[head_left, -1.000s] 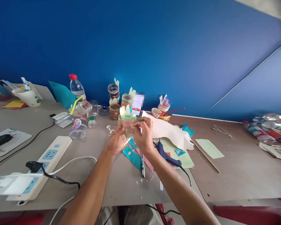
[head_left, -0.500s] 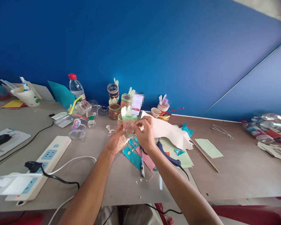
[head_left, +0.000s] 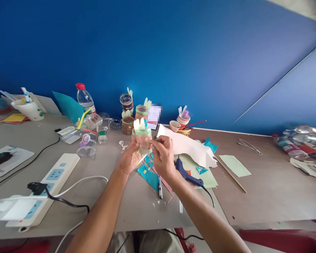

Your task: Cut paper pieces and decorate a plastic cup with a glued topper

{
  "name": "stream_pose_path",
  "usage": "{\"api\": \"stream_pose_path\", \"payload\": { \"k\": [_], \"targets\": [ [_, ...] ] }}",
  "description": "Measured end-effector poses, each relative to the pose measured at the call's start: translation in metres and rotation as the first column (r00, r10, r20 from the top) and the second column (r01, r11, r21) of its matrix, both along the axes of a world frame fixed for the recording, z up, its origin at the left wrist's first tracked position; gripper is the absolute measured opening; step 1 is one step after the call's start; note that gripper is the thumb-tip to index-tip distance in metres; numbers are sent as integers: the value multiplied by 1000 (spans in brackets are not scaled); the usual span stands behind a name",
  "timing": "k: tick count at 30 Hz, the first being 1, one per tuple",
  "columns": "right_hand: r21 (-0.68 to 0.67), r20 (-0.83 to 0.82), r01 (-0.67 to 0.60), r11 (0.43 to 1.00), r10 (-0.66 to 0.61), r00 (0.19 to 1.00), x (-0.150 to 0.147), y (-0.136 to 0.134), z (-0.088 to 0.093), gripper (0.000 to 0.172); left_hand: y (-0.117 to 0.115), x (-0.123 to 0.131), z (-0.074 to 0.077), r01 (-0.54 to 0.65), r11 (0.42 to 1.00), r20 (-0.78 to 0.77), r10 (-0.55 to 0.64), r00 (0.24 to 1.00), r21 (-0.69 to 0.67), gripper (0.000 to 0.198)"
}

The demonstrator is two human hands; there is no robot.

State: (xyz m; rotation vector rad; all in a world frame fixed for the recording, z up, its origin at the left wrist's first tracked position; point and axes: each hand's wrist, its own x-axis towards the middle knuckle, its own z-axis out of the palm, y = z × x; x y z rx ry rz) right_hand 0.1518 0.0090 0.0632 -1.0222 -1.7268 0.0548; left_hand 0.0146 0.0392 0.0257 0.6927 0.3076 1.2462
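My left hand (head_left: 129,158) is wrapped around the side of a clear plastic cup (head_left: 144,149), holding it upright above the desk. The cup has a pinkish band, a green rim strip and pale paper petals (head_left: 139,124) standing up from it. A small yellow button (head_left: 146,139) shows against the cup's front. The thumb and forefinger of my right hand (head_left: 163,154) are pinched at this button, while its other fingers curl in. Under the hands lie teal cloth (head_left: 149,177) with another button (head_left: 144,172), and a pen (head_left: 160,189).
Similar decorated cups (head_left: 128,125) stand behind. A blue glue gun (head_left: 188,174) rests right of my hands, near white paper (head_left: 191,146) and a wooden stick (head_left: 231,174). A power strip (head_left: 56,175) with cables is at left, by clear plastic containers (head_left: 86,146) and a bottle (head_left: 84,98).
My right hand has drawn back slightly to the right and its grip shifted, so the yellow button now shows on the cup's front. The cup has turned a little; my left hand still holds it.
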Motion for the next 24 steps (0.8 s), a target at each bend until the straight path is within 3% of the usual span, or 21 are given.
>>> {"api": "stream_pose_path", "payload": {
  "k": [5, 9, 12, 15, 20, 24],
  "targets": [
    [6, 138, 39, 999, -40, 990, -1, 6, -4, 41, 0, -1, 1, 4, 1000, 9, -4, 1000, -24, 36],
    [-26, -92, -15, 1000, 12, 996, 5, 8, 4, 33, 3, -4, -4, -6, 996, 46, 10, 999, -89, 30],
    [-112, -283, 7, 994, -38, 958, 16, 8, 3, 26, 5, -7, -8, 12, 987, 81, 2, 997, -162, 24],
    [-238, -342, 5, 971, -89, 935, 30, 7, -6, 21, 6, -8, -9, 37, 979, 120, -13, 993, -203, 24],
    [-349, -245, 4, 937, -95, 965, 48, 3, -25, 21, 5, -8, -5, 38, 978, 113, -15, 993, -204, 30],
    [-405, -21, -31, 914, 25, 999, 49, 0, -38, 22, 7, -10, -5, 39, 979, 106, -17, 994, -201, 37]
  ]
}}
